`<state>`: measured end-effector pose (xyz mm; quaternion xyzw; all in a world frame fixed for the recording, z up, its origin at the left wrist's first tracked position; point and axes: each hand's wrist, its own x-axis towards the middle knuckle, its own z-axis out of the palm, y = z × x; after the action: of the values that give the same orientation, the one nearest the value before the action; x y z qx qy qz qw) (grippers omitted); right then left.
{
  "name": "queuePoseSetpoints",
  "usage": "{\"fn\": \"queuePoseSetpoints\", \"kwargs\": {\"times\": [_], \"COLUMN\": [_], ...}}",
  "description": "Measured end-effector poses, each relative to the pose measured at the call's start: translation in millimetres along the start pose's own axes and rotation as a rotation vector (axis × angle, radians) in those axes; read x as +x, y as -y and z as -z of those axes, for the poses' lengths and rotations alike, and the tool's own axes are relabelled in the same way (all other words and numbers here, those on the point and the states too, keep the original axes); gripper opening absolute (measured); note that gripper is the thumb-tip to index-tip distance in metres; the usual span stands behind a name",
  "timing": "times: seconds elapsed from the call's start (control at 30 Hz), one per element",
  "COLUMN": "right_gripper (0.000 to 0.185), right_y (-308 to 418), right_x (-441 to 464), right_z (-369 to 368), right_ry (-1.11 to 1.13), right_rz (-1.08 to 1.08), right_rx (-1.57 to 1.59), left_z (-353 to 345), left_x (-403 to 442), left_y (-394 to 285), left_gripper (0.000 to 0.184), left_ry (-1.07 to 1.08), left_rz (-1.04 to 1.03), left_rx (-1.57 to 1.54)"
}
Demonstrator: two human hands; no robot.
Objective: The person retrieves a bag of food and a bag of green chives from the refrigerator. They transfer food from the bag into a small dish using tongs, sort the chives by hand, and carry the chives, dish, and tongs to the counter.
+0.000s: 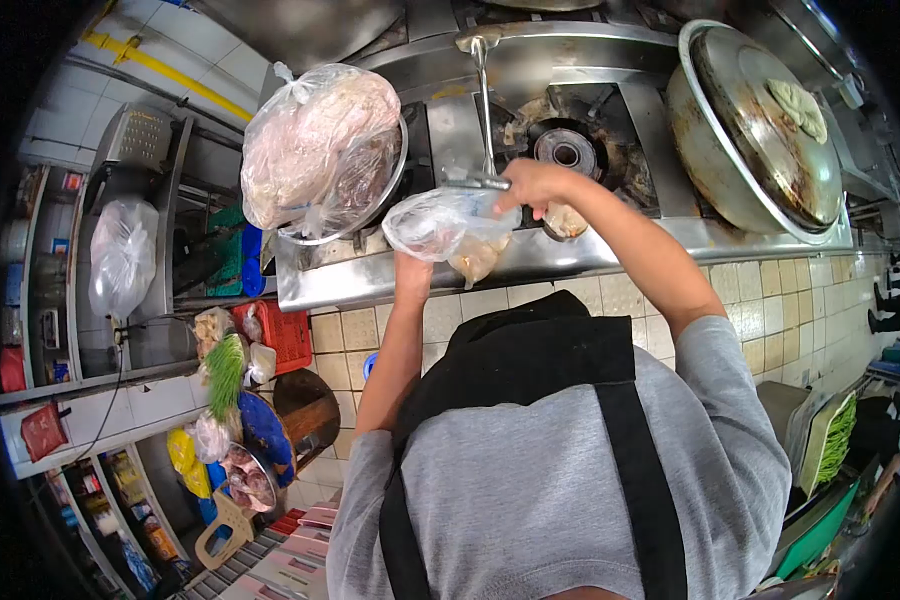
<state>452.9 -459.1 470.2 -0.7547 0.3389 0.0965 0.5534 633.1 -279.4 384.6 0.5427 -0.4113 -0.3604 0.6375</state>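
Note:
A clear plastic bag (438,222) is spread over my left hand (413,268) at the stove's front edge. The bag covers most of the fingers, but the hand appears closed on it from below. My right hand (533,186) is closed around a metal utensil (470,182) at the bag's upper edge; its exact kind is hidden. Beside the clear bag hangs a smaller bag with brownish contents (478,260). Just below my right hand stands a small bowl with pale food (567,222), partly covered by the hand and forearm.
A large bag of raw meat (320,150) fills a metal basin (398,165) on the left. Behind my hands are a gas burner (567,150) and a long tap (483,95). A big lidded pot (705,130) stands right. Spring onions (227,370) lie at lower left.

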Motion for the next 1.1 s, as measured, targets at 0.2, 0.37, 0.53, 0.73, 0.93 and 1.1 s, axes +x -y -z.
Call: {"fn": "queuePoseSetpoints", "kwargs": {"times": [0.2,0.37,0.53,0.73,0.93,1.1], "right_gripper": [0.030,0.063,0.053,0.034,0.026,0.026], "right_y": [39,19,57,66,68,62], "right_x": [-23,-3,-28,-27,-26,-39], "right_z": [14,9,21,8,6,13], "right_ry": [-0.109,-0.237,-0.213,-0.258,-0.477,-0.678], "right_rz": [0.183,0.190,0.215,0.240,0.405,0.365], "right_rx": [0.196,-0.038,0.094,0.293,0.013,-0.098], "left_z": [0,1,13,4,6,4], "left_x": [6,10,18,16,26,2], "left_y": [-55,-53,-81,-56,-37,-68], "left_gripper": [0.056,0.060,0.072,0.088,0.089,0.073], "left_ry": [-0.004,0.084,0.041,0.140,0.302,0.118], "left_rz": [-0.032,-0.061,-0.068,0.006,-0.212,-0.147], "left_rx": [-0.245,-0.065,-0.262,-0.170,0.022,-0.093]}}
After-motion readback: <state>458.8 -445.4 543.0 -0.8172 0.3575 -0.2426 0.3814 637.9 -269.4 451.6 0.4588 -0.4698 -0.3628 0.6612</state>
